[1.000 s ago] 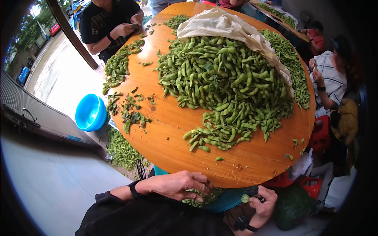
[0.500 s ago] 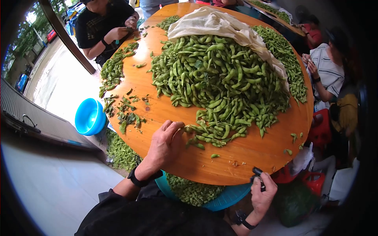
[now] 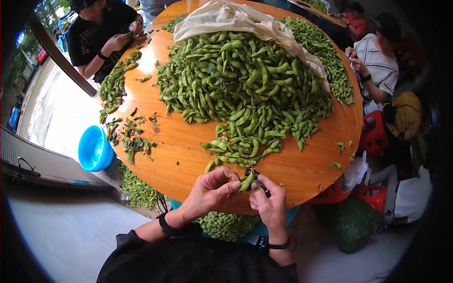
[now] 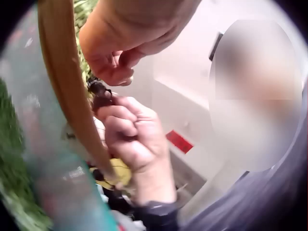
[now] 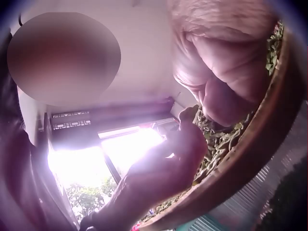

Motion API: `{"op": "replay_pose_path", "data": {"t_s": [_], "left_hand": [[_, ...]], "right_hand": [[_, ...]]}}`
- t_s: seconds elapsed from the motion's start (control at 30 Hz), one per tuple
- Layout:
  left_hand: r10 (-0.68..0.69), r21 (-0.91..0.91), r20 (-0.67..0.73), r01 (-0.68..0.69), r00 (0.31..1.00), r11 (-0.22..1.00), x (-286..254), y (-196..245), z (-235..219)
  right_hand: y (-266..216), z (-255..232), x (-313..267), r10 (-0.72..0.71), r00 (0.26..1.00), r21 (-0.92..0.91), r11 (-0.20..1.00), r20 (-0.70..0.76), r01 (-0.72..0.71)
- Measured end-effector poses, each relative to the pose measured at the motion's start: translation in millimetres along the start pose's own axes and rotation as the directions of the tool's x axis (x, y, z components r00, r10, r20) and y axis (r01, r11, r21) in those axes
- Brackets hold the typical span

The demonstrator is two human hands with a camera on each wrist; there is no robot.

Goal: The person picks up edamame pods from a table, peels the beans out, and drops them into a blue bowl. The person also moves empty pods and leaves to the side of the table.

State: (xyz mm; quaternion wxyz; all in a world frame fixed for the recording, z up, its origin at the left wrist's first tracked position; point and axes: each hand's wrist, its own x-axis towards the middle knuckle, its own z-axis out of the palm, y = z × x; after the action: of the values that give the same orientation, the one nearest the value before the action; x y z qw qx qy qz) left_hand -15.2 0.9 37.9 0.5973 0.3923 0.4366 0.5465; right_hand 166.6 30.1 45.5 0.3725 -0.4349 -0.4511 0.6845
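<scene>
Over the near edge of the round wooden table (image 3: 165,172), my left hand (image 3: 213,189) pinches a green soybean pod (image 3: 247,181) between thumb and fingertips. My right hand (image 3: 270,203) is close beside it and grips a small black tool (image 3: 255,174) at the pod's end. The tool's dark tip also shows between both hands in the left wrist view; its exact kind I cannot tell. In front of the hands a large heap of soybean pods (image 3: 240,78) covers the middle of the table, partly draped by a cream cloth (image 3: 226,19). Several loose pods (image 3: 231,158) lie nearest the fingers.
Below the table edge, a teal basin (image 3: 292,214) holds trimmed pods (image 3: 225,225). Leafy scraps (image 3: 134,141) lie on the left of the table. A blue basin (image 3: 94,148), red stools (image 3: 374,198) and a green sack (image 3: 351,224) stand around. Other people sit at the table's far sides.
My left hand rose from the basin to the loose pods, took one and drew it back toward me. My right hand moved left with the tool to meet it. The head view shifted.
</scene>
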Motion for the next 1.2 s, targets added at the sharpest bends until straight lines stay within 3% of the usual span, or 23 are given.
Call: {"op": "replay_pose_path", "data": {"t_s": [0.03,0.07,0.1,0.17,0.23,0.3,0.37,0.43,0.47,0.53,0.67,0.73,0.77,0.83,0.97,1.0,1.03,1.07,1.1,1.17,1.2], "left_hand": [[-0.262,-0.459,0.134,0.294,0.956,0.838,1,0,-2],[-0.229,-0.601,0.182,0.293,0.956,0.743,4,-7,-4],[-0.230,-0.601,0.179,0.292,0.956,0.744,5,-7,-4],[-0.205,-0.755,0.212,0.293,0.956,0.587,6,-5,-4],[-0.188,-0.745,0.251,0.313,0.950,0.589,5,-5,-1],[-0.190,-0.663,0.220,0.289,0.957,0.691,4,-8,4],[-0.195,-0.653,0.189,0.271,0.962,0.707,3,-11,6],[-0.221,-0.485,0.080,0.231,0.972,0.843,0,-7,8],[-0.223,-0.485,0.083,0.235,0.971,0.842,-1,-6,9],[-0.204,-0.192,0.058,0.211,0.977,0.958,-6,-5,11],[-0.138,-0.137,0.008,0.137,0.990,0.981,-10,-9,14],[0.059,0.164,-0.030,-0.053,0.998,0.985,-11,-13,15],[0.058,0.164,-0.030,-0.053,0.998,0.985,-10,-13,16],[0.323,0.467,0.011,-0.291,0.946,0.835,-9,-10,17],[0.318,0.421,0.045,-0.307,0.947,0.854,-11,-8,14],[0.066,0.109,0.007,-0.066,0.998,0.992,-14,0,15],[-0.190,-0.214,0.054,0.197,0.980,0.957,-15,4,14],[-0.239,-0.348,0.105,0.261,0.965,0.900,-12,5,12],[-0.239,-0.348,0.105,0.261,0.965,0.900,-11,1,10],[-0.197,-0.612,0.267,0.324,0.943,0.722,-8,-10,5],[-0.168,-0.643,0.300,0.329,0.939,0.691,-7,-13,4]], "right_hand": [[0,-2,1,0.005,1.000,0.009,1.000,-0.008,-0.005],[-3,-4,-1,0.033,0.998,0.066,0.997,0.058,-0.037],[-6,-3,-3,0.034,0.998,0.067,0.997,0.060,-0.038],[-10,-2,-7,0.000,0.996,0.086,0.996,0.089,-0.008],[-8,-5,-6,-0.005,0.997,0.068,0.998,0.079,-0.001],[-8,-7,-7,-0.011,0.998,0.049,0.999,0.067,0.007],[-9,-8,-10,-0.061,0.996,0.081,0.995,0.061,0.056],[-12,-9,-11,-0.045,0.997,0.088,0.995,0.059,0.039],[-13,-9,-12,-0.031,0.998,0.094,0.995,0.062,0.025],[-14,-9,-11,-0.020,0.997,0.112,0.994,0.079,0.011],[-14,-11,-10,0.023,0.994,0.080,0.996,0.109,-0.032],[-11,-11,-9,0.032,0.994,0.105,0.994,0.108,-0.043],[-10,-11,-9,0.039,0.993,0.129,0.990,0.109,-0.053],[-7,-11,-8,0.020,0.994,0.136,0.990,0.109,-0.035],[3,-13,-6,-0.036,0.992,0.175,0.984,0.121,0.014],[6,-15,-6,-0.035,0.992,0.175,0.984,0.120,0.013],[9,-18,-5,-0.019,0.984,0.301,0.953,0.180,-0.036],[11,-20,-5,-0.012,0.971,0.418,0.904,0.240,-0.092],[10,-19,-5,-0.012,0.971,0.418,0.904,0.240,-0.092],[9,-18,-5,0.020,0.956,0.565,0.803,0.293,-0.190],[9,-18,-5,0.020,0.956,0.565,0.803,0.293,-0.190]]}}
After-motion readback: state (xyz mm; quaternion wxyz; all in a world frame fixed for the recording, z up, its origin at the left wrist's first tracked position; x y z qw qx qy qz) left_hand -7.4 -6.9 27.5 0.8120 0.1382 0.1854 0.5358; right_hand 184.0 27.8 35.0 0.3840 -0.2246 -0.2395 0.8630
